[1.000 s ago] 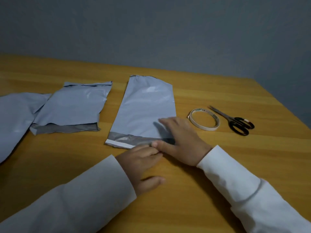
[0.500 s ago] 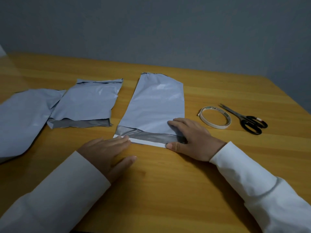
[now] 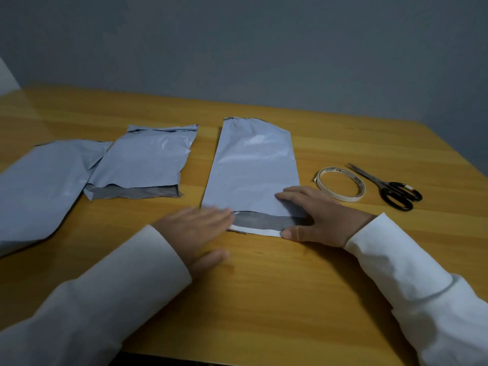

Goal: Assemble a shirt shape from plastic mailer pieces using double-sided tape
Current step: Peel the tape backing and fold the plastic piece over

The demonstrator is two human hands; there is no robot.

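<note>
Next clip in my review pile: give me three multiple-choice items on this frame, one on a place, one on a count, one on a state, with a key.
1. Where does the white roll of double-sided tape lie?
A. Between the black-handled scissors and the tall grey plastic mailer piece
B. On the far-left mailer piece
C. Under the left hand

2. How many grey mailer pieces are on the wooden table?
A. One
B. Three
C. Five

3. What is the right hand doing?
A. Holding the scissors
B. Lying flat on the tall piece's near right corner
C. Lifting the tape roll

Key:
1 A: the roll sits right of the tall piece, left of the scissors.
2 B: the tall piece, a middle piece and a far-left piece.
3 B: its fingers lie straight on the plastic; the left hand lies flat at the near left corner.
</note>
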